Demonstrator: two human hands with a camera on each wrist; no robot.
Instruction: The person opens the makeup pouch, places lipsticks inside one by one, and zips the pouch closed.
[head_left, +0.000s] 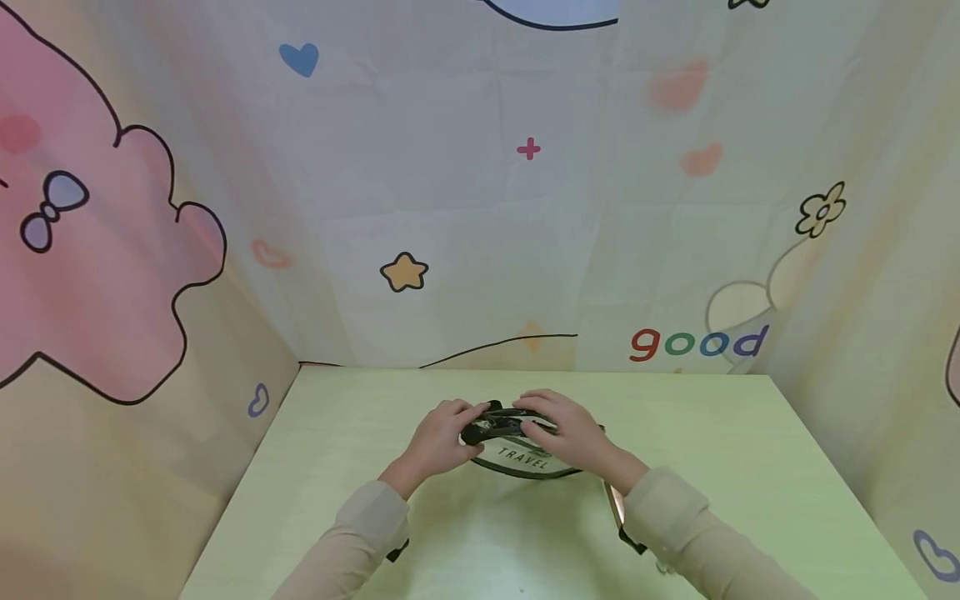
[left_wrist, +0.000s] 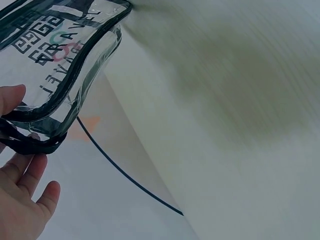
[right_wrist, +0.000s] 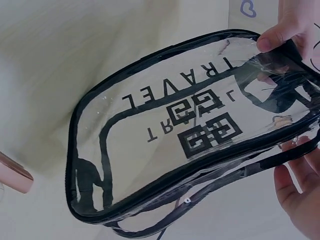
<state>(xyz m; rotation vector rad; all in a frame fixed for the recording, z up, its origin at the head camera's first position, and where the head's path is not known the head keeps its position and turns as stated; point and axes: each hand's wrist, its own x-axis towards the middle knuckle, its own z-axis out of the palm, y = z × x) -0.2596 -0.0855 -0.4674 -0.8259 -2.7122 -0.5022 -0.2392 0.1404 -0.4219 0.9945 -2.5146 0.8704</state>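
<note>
Bag (head_left: 525, 457): one, clear panels, black trim, black strap along its upper side. Printed TRAVEL in black letters, with a block of square black motifs. Held between the two hands over the middle of the table (head_left: 300, 500), toward the wall; whether its underside touches the surface cannot be made out.

Left hand (head_left: 441, 437): clamped on the bag's left end, thumb to one face, fingertips at the black edge beyond.

Right hand (head_left: 567, 431): clamped on the bag's upper side, right of the left hand and apart from it, fingers bent over the trim, thumb nearer the person.

Sleeves (head_left: 705, 529): two, pale beige, worn to the wrists.

Pink item (right_wrist: 17, 175): one, apart from the bag; in the head view partly hidden by the right sleeve.

Table: pale, greenish in the head view, with soft shadow on the person's side of the bag.

Cloth (head_left: 450, 150): pale backdrop behind the table. Printed with an orange star (head_left: 404, 272), blue heart (head_left: 300, 59), red plus (head_left: 528, 149), outlined flower (head_left: 822, 212) and the coloured word "good" (head_left: 699, 342). Large pink figure (head_left: 112, 275) at left.
</note>
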